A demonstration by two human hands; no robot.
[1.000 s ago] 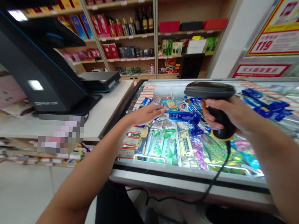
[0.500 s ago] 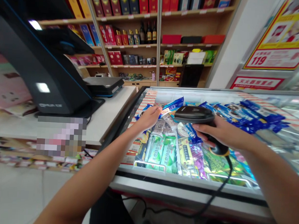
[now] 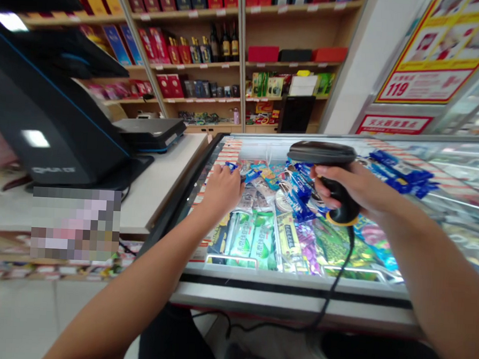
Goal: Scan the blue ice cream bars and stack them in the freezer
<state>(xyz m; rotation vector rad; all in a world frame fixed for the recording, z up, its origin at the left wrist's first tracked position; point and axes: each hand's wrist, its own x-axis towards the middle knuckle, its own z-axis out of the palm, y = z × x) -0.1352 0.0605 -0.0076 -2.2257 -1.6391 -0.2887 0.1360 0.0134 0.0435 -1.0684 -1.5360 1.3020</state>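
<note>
My right hand (image 3: pixel 343 187) is wrapped round the grip of a black barcode scanner (image 3: pixel 323 152), held upright above the glass-topped freezer (image 3: pixel 233 147). A cord runs down from the scanner's handle. On the left, my left hand (image 3: pixel 225 187) is closed over a blue ice cream packet (image 3: pixel 251 176); the packet's ends stick out past the fingers and its middle is hidden. More blue ice cream packets (image 3: pixel 298 204) lie in a loose pile under the scanner. Other blue packets (image 3: pixel 404 175) sit to the right. Green ice cream packets (image 3: pixel 262 237) show near the front.
A black checkout terminal (image 3: pixel 65 133) and a flat scale (image 3: pixel 149 132) stand on the white counter (image 3: pixel 171 181) to the left. The scanner cord (image 3: pixel 334 281) hangs over the freezer's front edge. Behind are shelves (image 3: pixel 189 64) of boxes and bottles.
My left hand has turned over, with its back now upward, and the blue packet is lowered and mostly covered. The scanner has risen a little. The view has shifted to the right.
</note>
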